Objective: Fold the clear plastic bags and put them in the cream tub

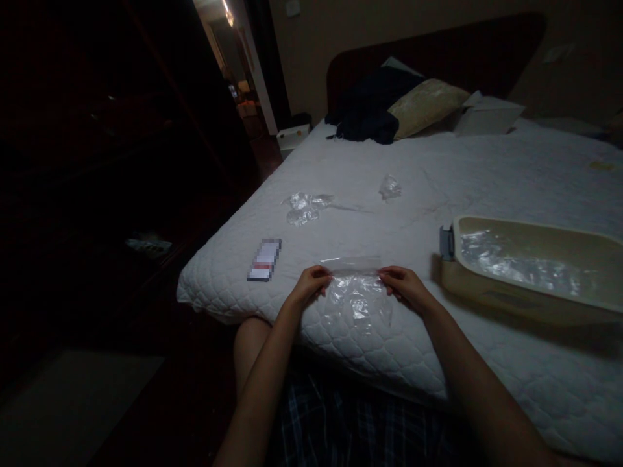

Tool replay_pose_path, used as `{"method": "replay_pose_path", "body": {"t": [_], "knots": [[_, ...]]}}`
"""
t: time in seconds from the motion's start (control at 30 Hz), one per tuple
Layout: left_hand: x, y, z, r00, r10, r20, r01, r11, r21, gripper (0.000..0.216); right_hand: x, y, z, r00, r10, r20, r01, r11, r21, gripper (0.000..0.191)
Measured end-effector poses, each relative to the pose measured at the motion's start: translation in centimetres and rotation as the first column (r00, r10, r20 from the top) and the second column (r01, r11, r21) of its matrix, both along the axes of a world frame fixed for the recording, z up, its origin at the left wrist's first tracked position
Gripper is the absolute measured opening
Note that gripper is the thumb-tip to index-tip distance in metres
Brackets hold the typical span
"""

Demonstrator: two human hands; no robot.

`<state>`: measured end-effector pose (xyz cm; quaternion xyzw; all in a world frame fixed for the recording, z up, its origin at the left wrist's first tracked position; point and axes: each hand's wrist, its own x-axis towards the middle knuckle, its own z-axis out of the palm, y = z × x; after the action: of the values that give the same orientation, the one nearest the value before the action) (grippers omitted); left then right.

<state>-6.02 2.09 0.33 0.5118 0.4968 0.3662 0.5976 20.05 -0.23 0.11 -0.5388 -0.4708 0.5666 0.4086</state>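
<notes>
A clear plastic bag [360, 295] is stretched flat between my two hands over the near edge of the bed. My left hand [314, 284] pinches its upper left corner, and my right hand [400, 283] pinches the upper right one. Above the fingers a transparent flap stands up along the bag's top edge. The lower part of the bag hangs wrinkled and shiny against the quilted white cover. Whether anything lies inside it, I cannot tell.
To the right stands a beige storage bin [516, 305] with a grey latch, holding clear plastic. A phone [264, 261] lies left of my hands. Crumpled plastic [304, 209] and a smaller crumpled piece [390, 187] lie farther back. A pillow [428, 105] and dark cloth [365, 104] are near the headboard.
</notes>
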Motion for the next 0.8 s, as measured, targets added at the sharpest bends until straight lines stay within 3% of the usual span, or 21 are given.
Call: {"method": "replay_pose_path", "body": {"t": [0.23, 0.47, 0.63, 0.8], "knots": [[-0.5, 0.3, -0.6, 1.000, -0.025, -0.013, 0.025, 0.999, -0.041, 0.025, 0.3, 0.0, -0.3, 0.999, 0.004, -0.040, -0.003, 1.000, 0.016, 0.035], [-0.6, -0.2, 0.0, 0.999, -0.026, 0.037, 0.027, 1.000, -0.014, 0.025, 0.6, 0.0, -0.7, 0.995, -0.002, -0.103, 0.003, 1.000, 0.006, 0.033], [-0.7, -0.5, 0.2, 0.996, -0.029, 0.081, 0.025, 0.999, 0.048, 0.013, 0.8, -0.4, -0.1, 0.990, 0.026, -0.140, -0.029, 0.999, -0.016, 0.031], [-0.6, -0.7, 0.3, 0.995, -0.053, 0.079, 0.047, 0.996, 0.074, 0.011, 0.6, -0.7, 0.5, 0.991, 0.023, -0.132, -0.016, 0.998, 0.053, 0.021]]}}
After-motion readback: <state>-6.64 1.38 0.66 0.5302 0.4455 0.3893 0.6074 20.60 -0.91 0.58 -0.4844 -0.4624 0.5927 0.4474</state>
